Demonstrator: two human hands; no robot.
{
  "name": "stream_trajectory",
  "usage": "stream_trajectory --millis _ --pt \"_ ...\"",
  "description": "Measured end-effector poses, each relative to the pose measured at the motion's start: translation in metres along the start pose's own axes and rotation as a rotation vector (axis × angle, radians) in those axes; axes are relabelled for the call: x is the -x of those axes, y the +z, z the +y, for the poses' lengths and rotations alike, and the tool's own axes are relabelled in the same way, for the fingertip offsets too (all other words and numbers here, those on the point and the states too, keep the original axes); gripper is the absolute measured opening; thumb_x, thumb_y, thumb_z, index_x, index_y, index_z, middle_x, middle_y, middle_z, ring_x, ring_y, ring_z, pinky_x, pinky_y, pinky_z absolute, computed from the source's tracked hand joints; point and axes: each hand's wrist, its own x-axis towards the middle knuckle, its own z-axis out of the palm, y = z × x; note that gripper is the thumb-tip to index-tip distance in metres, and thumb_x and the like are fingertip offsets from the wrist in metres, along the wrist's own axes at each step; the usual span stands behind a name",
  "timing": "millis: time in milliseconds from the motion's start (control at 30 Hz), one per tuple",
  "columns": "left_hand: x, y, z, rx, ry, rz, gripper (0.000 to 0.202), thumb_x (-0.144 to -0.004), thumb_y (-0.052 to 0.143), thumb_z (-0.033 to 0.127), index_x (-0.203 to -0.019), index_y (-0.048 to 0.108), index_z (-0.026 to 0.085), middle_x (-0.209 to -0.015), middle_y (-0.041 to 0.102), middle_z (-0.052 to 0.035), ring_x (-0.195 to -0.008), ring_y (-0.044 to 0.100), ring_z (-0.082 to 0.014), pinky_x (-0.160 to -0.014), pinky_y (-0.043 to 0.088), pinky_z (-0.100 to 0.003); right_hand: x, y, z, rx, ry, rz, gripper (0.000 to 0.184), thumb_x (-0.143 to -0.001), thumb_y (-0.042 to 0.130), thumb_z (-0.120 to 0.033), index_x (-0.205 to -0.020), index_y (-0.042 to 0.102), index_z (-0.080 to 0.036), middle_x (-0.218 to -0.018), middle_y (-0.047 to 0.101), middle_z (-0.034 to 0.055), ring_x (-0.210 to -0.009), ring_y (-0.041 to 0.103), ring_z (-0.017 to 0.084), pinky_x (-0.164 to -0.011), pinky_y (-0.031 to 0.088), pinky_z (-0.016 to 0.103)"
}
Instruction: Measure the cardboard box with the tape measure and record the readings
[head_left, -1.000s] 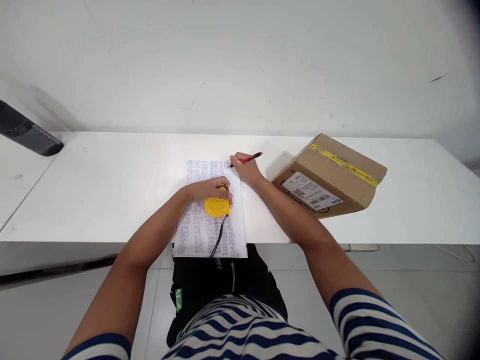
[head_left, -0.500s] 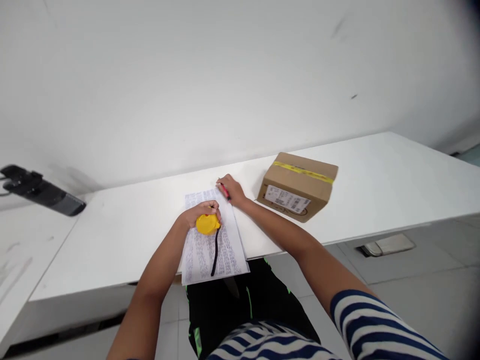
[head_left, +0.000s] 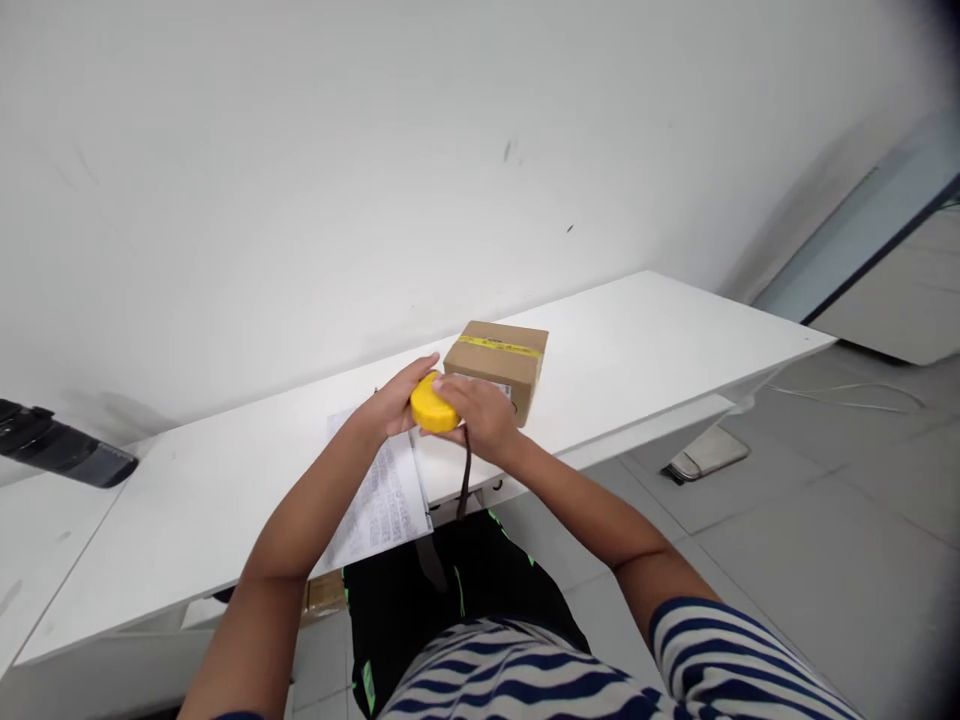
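A round yellow tape measure (head_left: 433, 405) is held up between both hands, above the desk. My left hand (head_left: 394, 402) grips it from the left side. On its right side my right hand (head_left: 484, 412) is closed on it, with the thumb on top. A dark wrist strap (head_left: 466, 475) dangles from it below the right hand. Under the left forearm lies a handwritten sheet of paper (head_left: 382, 495), partly covered and reaching the desk's front edge. The red pen seen earlier cannot be made out.
Just behind my right hand stands a taped cardboard box (head_left: 499, 361) on the white desk (head_left: 615, 350). A dark bottle-like object (head_left: 67, 450) is at the far left. A flat pale object (head_left: 709, 458) rests on the floor, and a large panel (head_left: 847, 230) leans at right.
My right hand has left the paper and pen and joined the left on the tape measure. The tape measure has been raised off the sheet. The view has turned right.
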Motion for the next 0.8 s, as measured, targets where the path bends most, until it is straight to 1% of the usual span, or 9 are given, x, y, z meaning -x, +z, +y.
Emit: stream_trajectory --millis 100,200,267,367,433,467,533,667,800 --pt "-0.027 0.029 0.003 -0.036 -0.004 -0.104 0.041 -0.101 0.054 0.051 -0.097 0.068 0.012 -0.075 0.074 -0.0083 -0.066 0.073 -0.0180 -0.063 0.061 -0.028 0.003 -0.042 0.013 -0.151 0.249 0.098 0.053 -0.089 0.072 -0.061 -0.126 0.066 -0.024 -0.127 0.076 0.0147 -0.116 0.074 0.030 -0.096 0.062 0.045" --pt "-0.045 0.033 0.009 -0.111 -0.021 -0.062 0.025 -0.096 0.068 0.036 -0.105 0.068 0.013 -0.089 0.076 -0.0093 -0.084 0.076 -0.0194 -0.078 0.063 -0.032 0.013 -0.075 0.031 -0.382 0.682 0.245 0.052 -0.084 0.073 -0.065 -0.117 0.069 -0.025 -0.107 0.079 0.0088 -0.094 0.076 0.026 -0.081 0.064 0.040" --pt "-0.059 0.025 0.021 -0.106 0.033 0.096 0.017 -0.091 0.075 0.027 -0.093 0.066 0.013 -0.076 0.071 -0.0044 -0.071 0.072 -0.0142 -0.070 0.060 -0.026 0.020 -0.094 0.048 -0.466 0.935 0.392 0.053 -0.079 0.077 -0.066 -0.110 0.070 -0.023 -0.091 0.076 0.0040 -0.073 0.070 0.019 -0.066 0.059 0.033" --pt "-0.082 0.009 0.044 -0.055 0.189 0.429 0.026 -0.087 0.078 0.031 -0.080 0.059 0.016 -0.057 0.053 0.0054 -0.049 0.053 -0.0061 -0.055 0.050 -0.020 0.029 -0.116 0.076 -0.529 1.117 0.703 0.054 -0.073 0.079 -0.068 -0.098 0.069 -0.022 -0.080 0.066 -0.0016 -0.060 0.054 0.010 -0.055 0.047 0.024" --pt "-0.093 0.008 0.054 -0.129 0.258 0.564 0.030 -0.086 0.080 0.038 -0.081 0.058 0.017 -0.059 0.052 0.0064 -0.048 0.051 -0.0059 -0.052 0.046 -0.021 0.034 -0.125 0.088 -0.612 1.123 0.793 0.056 -0.071 0.077 -0.071 -0.096 0.068 -0.021 -0.078 0.062 -0.0029 -0.058 0.048 0.008 -0.051 0.040 0.021" --pt "-0.097 0.012 0.055 -0.191 0.278 0.570 0.032 -0.086 0.080 0.041 -0.083 0.058 0.017 -0.062 0.054 0.0057 -0.050 0.052 -0.0066 -0.052 0.046 -0.022 0.036 -0.127 0.089 -0.661 1.104 0.778 0.058 -0.071 0.078 -0.072 -0.097 0.069 -0.022 -0.077 0.062 -0.0029 -0.058 0.047 0.007 -0.050 0.039 0.021" --pt "-0.099 0.031 0.049 -0.333 0.263 0.471 0.036 -0.087 0.077 0.048 -0.086 0.060 0.017 -0.068 0.060 0.0027 -0.053 0.056 -0.0083 -0.053 0.047 -0.024 0.037 -0.128 0.086 -0.741 1.043 0.674 0.061 -0.069 0.080 -0.071 -0.103 0.069 -0.022 -0.082 0.064 -0.0016 -0.059 0.049 0.008 -0.051 0.042 0.023" --pt "-0.092 0.080 0.018 -0.619 0.084 0.171 0.057 -0.091 0.060 0.070 -0.083 0.067 0.014 -0.076 0.068 -0.0057 -0.058 0.061 -0.0118 -0.054 0.047 -0.026 0.031 -0.121 0.068 -0.860 0.901 0.521 0.065 -0.072 0.078 -0.074 -0.112 0.067 -0.024 -0.091 0.068 0.0012 -0.063 0.054 0.011 -0.057 0.049 0.028" --pt "-0.083 0.108 -0.004 -0.593 0.097 0.046 0.058 -0.092 0.059 0.070 -0.072 0.062 0.015 -0.070 0.062 -0.0032 -0.057 0.057 -0.0099 -0.055 0.047 -0.025 0.027 -0.117 0.059 -0.838 0.837 0.489 0.071 -0.071 0.075 -0.080 -0.116 0.063 -0.026 -0.094 0.067 0.0020 -0.067 0.057 0.013 -0.060 0.052 0.031"
